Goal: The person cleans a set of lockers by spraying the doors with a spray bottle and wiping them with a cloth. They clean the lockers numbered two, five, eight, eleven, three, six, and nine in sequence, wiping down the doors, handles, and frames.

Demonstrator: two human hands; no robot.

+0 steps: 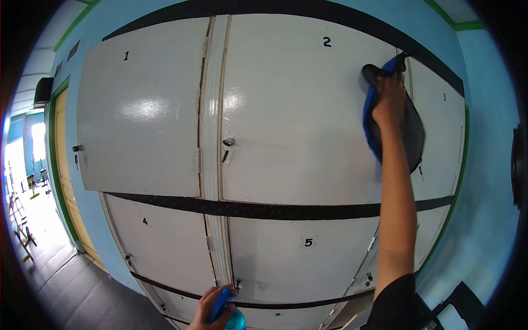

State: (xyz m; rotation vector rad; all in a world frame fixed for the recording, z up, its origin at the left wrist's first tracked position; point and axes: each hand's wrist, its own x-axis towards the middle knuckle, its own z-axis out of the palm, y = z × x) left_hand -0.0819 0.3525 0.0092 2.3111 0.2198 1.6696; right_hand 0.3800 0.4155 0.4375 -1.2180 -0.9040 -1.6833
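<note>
My right hand (389, 102) is raised at the upper right, pressing a blue and dark grey cloth (413, 132) against the right side of the white locker door numbered 2 (297, 121). The cloth hangs down below my fingers, near the edge of door 3 (440, 126). Low in the view, my left hand (212, 311) is wrapped round a blue spray bottle (235, 320), whose blue top shows between the fingers. It is in front of the lower lockers, below door 5 (297, 253).
Door 1 (137, 121) stands slightly out at the left, with a key in its lock. Black strips (286, 212) cross the locker front. A yellow door (69, 176) and a bright doorway are at far left. Black-framed equipment (462, 308) is at the lower right.
</note>
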